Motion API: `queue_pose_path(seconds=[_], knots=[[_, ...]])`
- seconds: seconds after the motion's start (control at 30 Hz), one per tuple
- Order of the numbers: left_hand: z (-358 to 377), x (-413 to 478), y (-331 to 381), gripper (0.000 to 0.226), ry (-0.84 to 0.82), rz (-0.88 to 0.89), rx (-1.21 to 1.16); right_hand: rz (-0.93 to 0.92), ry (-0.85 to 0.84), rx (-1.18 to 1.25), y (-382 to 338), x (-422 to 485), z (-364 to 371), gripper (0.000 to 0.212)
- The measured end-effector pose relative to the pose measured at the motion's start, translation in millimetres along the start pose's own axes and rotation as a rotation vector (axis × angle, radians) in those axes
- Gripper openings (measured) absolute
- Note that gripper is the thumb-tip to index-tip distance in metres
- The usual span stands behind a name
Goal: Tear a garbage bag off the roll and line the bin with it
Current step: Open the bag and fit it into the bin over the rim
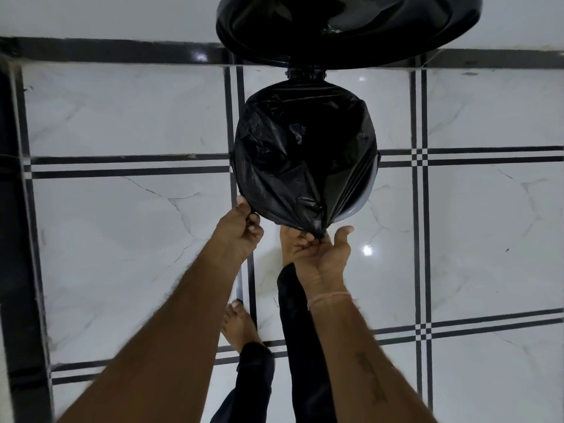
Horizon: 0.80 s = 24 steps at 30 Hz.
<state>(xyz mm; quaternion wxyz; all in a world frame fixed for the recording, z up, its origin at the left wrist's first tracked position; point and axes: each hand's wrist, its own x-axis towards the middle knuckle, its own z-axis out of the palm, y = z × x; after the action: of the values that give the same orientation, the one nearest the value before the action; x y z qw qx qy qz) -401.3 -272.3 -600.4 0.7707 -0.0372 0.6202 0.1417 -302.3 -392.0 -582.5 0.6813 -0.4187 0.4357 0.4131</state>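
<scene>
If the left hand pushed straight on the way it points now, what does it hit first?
Most likely the garbage bag stretched over the bin rim; the left hand already pinches its near-left edge. Depth is hard to judge here.

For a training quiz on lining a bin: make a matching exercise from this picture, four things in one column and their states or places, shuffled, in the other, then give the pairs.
Things
1. garbage bag
2. lid
3. left hand
4. right hand

States
A. swung up and open, at the far side of the bin
B. pinching a gathered twist of bag at the near rim
C. stretched over the bin's mouth, black and crinkled
D. gripping the bag's edge at the near left rim

Pairs: 1-C, 2-A, 3-D, 4-B
</scene>
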Motion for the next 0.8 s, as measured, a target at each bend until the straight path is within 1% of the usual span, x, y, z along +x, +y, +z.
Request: queue_pose_path(seconds=[0.07, 0.2, 0.3, 0.4, 0.47, 0.57, 0.6, 0.67, 0.7, 0.8], knots=[[-1.1, 4.8, -0.1, 0.018, 0.011, -0.002, 0.009, 0.029, -0.006, 0.051, -3.5, 9.9, -2.3, 0.064], [1.1, 4.0, 2.8, 0.023, 0.058, -0.001, 0.083, 0.066, -0.035, 0.060, -14.2, 10.7, 2.5, 0.069], [8.1, -5.0, 6.6, 0.020, 0.112, 0.003, 0.128, 0.055, -0.030, 0.029, -27.2, 4.3, 4.4, 0.068], [14.5, -9.7, 9.7, 0.015, 0.123, 0.012, 0.157, 0.038, -0.001, -0.029, -39.2, 2.8, 1.4, 0.065], [18.9, -10.6, 10.5, 0.010, 0.140, 0.045, 0.134, 0.015, 0.011, -0.036, -45.8, 1.7, -2.7, 0.060], [22.9, -13.6, 6.5, 0.039, 0.127, 0.171, 0.023, -0.017, -0.002, -0.059, -55.2, -2.0, -4.6, 0.051], [24.1, -15.7, 3.8, 0.037, 0.112, 0.233, 0.048, -0.031, -0.006, -0.079, -58.3, -2.3, -4.7, 0.047], [25.5, -20.6, -2.2, 0.016, 0.119, 0.330, 0.132, -0.052, -0.012, -0.113, -62.6, -1.4, -4.9, 0.035], [25.5, -22.5, -4.3, 0.012, 0.142, 0.355, 0.146, -0.057, -0.016, -0.115, -64.1, -0.4, -5.7, 0.030], [24.5, -23.5, -5.2, 0.015, 0.149, 0.331, 0.082, -0.070, -0.043, -0.085, -67.9, 6.1, -8.9, 0.023]])
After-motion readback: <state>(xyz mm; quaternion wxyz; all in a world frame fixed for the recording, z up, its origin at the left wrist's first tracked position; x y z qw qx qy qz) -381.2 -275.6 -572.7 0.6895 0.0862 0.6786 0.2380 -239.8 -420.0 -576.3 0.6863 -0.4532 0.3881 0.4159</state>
